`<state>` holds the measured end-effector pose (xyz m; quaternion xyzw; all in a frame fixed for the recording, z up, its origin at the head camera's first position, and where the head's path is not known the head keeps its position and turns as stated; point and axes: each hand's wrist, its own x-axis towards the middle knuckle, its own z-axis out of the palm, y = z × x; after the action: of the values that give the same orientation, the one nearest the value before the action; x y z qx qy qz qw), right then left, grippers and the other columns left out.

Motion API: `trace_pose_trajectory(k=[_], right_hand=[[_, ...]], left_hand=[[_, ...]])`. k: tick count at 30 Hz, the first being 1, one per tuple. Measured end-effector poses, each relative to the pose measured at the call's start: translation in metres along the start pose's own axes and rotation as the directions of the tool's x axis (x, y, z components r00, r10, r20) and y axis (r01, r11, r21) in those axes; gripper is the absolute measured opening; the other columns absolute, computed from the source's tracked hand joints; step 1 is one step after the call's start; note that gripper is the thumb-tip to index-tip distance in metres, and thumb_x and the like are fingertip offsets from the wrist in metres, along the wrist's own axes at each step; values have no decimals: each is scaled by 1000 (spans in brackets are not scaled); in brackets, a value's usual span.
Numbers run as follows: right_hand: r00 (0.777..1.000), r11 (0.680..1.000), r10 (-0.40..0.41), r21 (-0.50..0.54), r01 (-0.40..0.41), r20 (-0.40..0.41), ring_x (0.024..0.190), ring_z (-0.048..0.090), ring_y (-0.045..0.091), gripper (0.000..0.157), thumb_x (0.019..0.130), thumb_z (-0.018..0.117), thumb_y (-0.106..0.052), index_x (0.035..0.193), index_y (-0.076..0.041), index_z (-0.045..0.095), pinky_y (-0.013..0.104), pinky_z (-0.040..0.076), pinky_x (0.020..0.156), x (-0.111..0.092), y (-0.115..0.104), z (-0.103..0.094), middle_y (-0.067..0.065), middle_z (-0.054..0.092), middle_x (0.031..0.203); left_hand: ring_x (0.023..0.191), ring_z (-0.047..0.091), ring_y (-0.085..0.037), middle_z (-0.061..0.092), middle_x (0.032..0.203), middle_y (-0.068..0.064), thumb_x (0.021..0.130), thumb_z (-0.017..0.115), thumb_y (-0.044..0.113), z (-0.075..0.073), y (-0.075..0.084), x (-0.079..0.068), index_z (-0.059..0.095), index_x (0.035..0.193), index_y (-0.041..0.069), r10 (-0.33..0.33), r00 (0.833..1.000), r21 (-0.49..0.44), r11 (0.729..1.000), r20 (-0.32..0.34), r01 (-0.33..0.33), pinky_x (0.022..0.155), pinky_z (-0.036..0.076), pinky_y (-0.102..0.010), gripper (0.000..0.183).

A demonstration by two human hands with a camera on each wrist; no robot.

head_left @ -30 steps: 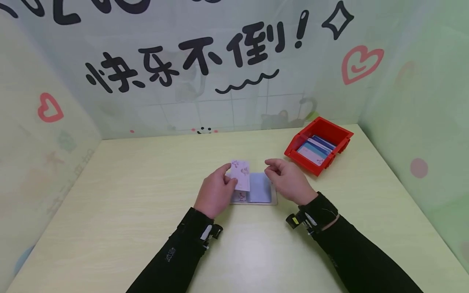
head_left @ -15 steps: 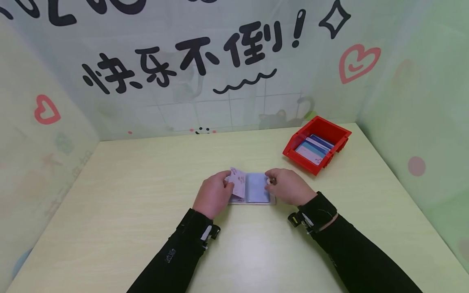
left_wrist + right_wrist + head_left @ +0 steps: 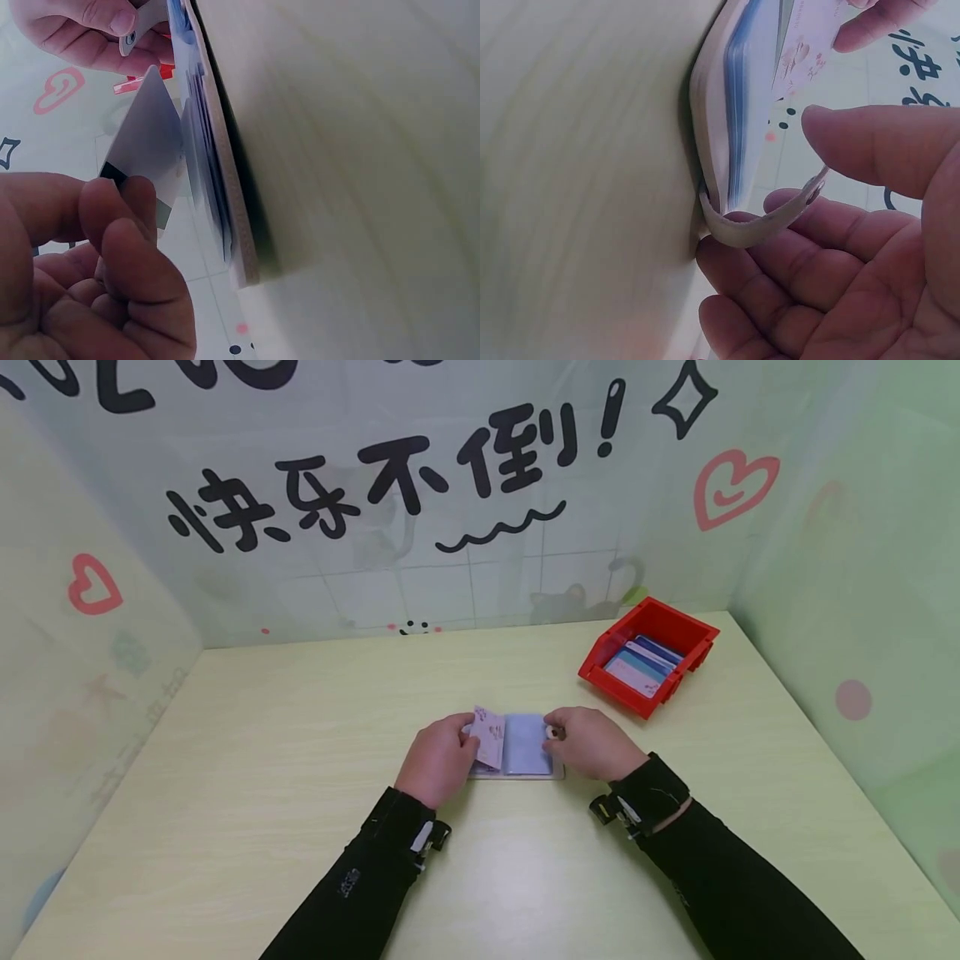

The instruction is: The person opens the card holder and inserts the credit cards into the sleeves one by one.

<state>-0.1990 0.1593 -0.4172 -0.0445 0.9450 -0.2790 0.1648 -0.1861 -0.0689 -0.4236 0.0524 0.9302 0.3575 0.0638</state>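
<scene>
A card holder (image 3: 528,747) with bluish sleeves lies spread on the table. My left hand (image 3: 435,762) pinches a pink card (image 3: 490,739) with a flower print between thumb and finger. The card stands tilted over the holder's left half; in the left wrist view its pale back (image 3: 154,127) shows a black stripe. At the holder's right edge, my right hand (image 3: 597,745) holds the beige closing strap (image 3: 754,227), which has a metal snap. In the right wrist view the strap curves up from the cover, with the thumb at its tip and several fingers behind it.
A red bin (image 3: 678,625) with several blue and pink cards (image 3: 641,667) in it stands at the back right of the light wooden table (image 3: 337,693). Printed fabric walls (image 3: 300,597) rise behind the table and along both sides.
My right hand has come down to the holder's right edge and taken the strap. The pink card, in my left hand, has lowered and tilted. The last half second shows barely any motion.
</scene>
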Motion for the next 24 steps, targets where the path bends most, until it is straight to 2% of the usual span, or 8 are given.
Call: trace_pose_trajectory(k=[6,11,15,19,24], right_hand=[[1000,1000,1,-9,-1,-3,100,62,22,53,98,74,-22,147,-5,61,26,60,75,0,1,0,12,69,131],[1000,1000,5,-12,-5,-5,99,62,22,54,98,74,-22,147,-5,61,25,59,74,0,3,1,12,69,131],[1000,1000,-1,-24,1,-12,99,62,22,53,98,74,-22,147,-5,61,25,59,75,1,3,1,12,69,129],[1000,1000,-7,-28,6,-9,97,61,22,53,98,74,-22,146,-4,61,24,58,72,1,3,2,12,69,127],[1000,1000,-5,-28,5,-14,97,61,22,52,98,74,-21,146,-5,62,24,58,71,1,3,3,12,69,128]], left_hand=[[62,52,-16,65,86,-5,106,60,17,3,1,1,61,147,3,10,1000,18,1000,2,-10,55,38,-26,43],[71,58,-17,70,97,-7,106,60,16,6,3,0,61,146,3,28,1000,55,998,-5,-28,59,42,-27,42],[80,61,-19,74,108,-10,106,61,16,8,4,1,62,146,3,44,999,95,995,-10,-43,68,48,-29,42],[88,64,-20,76,118,-11,106,61,16,8,4,1,62,145,3,54,998,144,988,-15,-52,82,56,-34,41],[93,67,-21,76,122,-12,106,61,17,8,4,2,64,143,3,63,998,173,983,-20,-58,91,59,-40,40]])
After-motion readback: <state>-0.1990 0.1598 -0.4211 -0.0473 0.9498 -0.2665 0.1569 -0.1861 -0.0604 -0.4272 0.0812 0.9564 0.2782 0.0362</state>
